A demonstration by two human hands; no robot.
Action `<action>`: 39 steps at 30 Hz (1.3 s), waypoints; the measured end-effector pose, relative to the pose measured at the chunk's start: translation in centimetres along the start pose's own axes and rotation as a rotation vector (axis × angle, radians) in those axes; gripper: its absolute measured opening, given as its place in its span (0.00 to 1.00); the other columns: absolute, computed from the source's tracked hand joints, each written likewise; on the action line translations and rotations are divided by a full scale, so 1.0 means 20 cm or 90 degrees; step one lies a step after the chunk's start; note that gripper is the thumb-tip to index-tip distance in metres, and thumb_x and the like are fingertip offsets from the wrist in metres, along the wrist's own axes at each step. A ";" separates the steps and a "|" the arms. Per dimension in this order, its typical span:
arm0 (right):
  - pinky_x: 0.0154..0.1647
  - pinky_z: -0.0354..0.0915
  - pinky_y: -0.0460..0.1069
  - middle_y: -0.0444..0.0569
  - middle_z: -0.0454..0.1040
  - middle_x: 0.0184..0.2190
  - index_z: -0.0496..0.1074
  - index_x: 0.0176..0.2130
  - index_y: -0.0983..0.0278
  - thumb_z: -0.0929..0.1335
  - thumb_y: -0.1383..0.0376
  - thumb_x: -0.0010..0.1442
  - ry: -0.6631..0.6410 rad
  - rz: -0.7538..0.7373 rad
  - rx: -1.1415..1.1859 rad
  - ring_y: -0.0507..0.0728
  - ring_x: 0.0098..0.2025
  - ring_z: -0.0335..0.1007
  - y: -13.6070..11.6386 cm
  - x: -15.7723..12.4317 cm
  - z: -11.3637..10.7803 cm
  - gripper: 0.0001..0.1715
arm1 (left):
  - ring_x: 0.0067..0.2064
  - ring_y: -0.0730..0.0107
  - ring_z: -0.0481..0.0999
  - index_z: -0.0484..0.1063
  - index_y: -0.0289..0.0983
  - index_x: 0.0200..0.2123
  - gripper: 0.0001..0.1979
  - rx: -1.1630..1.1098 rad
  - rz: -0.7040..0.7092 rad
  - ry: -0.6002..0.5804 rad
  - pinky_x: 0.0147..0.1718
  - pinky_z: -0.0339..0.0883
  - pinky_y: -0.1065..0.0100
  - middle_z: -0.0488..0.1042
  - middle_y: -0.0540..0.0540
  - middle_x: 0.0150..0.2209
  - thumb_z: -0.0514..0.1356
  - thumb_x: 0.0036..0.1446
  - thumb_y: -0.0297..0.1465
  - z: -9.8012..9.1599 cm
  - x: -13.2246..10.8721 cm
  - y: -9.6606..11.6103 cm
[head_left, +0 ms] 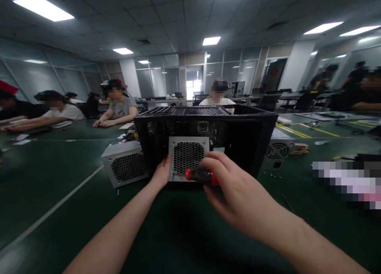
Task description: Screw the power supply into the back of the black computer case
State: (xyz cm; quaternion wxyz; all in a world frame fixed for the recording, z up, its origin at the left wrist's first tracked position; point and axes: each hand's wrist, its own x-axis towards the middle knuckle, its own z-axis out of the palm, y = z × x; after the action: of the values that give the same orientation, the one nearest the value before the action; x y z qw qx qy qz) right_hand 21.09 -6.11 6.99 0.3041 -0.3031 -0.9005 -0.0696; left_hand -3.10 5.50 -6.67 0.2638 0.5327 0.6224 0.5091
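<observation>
A black computer case lies in front of me, with a grey power supply with a honeycomb grille in its open side. My left hand holds the power supply by its left edge; its thumb shows, while the other fingers are mostly hidden. Closed around a black and red screwdriver, my right hand is before the lower right corner of the supply. The screwdriver's red end points left across the grille's lower edge; its tip cannot be made out.
A second power supply sits left of the case, and a third one with a round fan grille is to the right. Small screws and a thin dark rod lie on the green table. Several people sit around.
</observation>
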 end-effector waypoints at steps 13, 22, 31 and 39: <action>0.21 0.66 0.48 0.46 0.73 0.39 0.60 0.50 0.60 0.65 0.73 0.54 -0.077 -0.088 -0.079 0.54 0.28 0.73 -0.03 -0.05 0.03 0.24 | 0.58 0.57 0.65 0.67 0.34 0.53 0.36 0.003 -0.013 -0.020 0.58 0.54 0.60 0.69 0.38 0.54 0.41 0.56 0.55 -0.01 -0.01 0.02; 0.15 0.57 0.47 0.45 0.74 0.26 0.65 0.41 0.65 0.68 0.66 0.54 0.044 -0.111 -0.153 0.53 0.20 0.69 -0.03 -0.02 0.05 0.13 | 0.58 0.59 0.65 0.68 0.35 0.52 0.35 0.025 -0.011 -0.008 0.58 0.54 0.62 0.70 0.39 0.54 0.40 0.58 0.53 -0.01 -0.03 0.06; 0.33 0.69 0.48 0.52 0.73 0.35 0.65 0.39 0.64 0.66 0.65 0.56 0.312 -0.099 -0.056 0.55 0.36 0.72 0.06 0.01 0.20 0.09 | 0.57 0.57 0.66 0.67 0.33 0.52 0.35 0.026 -0.002 -0.017 0.57 0.56 0.60 0.70 0.38 0.53 0.38 0.58 0.53 -0.01 -0.06 0.09; 0.28 0.70 0.48 0.55 0.71 0.45 0.67 0.44 0.64 0.64 0.66 0.58 0.044 -0.140 -0.055 0.55 0.36 0.72 -0.02 -0.02 0.09 0.12 | 0.57 0.57 0.67 0.69 0.34 0.51 0.35 0.030 -0.014 -0.020 0.56 0.56 0.60 0.71 0.38 0.52 0.39 0.58 0.52 -0.01 -0.05 0.08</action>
State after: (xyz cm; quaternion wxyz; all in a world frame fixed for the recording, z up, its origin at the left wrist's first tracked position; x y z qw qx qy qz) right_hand 20.25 -6.06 5.33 0.3120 -0.2127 -0.9134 -0.1519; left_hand -2.45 4.41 -5.30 0.2662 0.5398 0.6358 0.4832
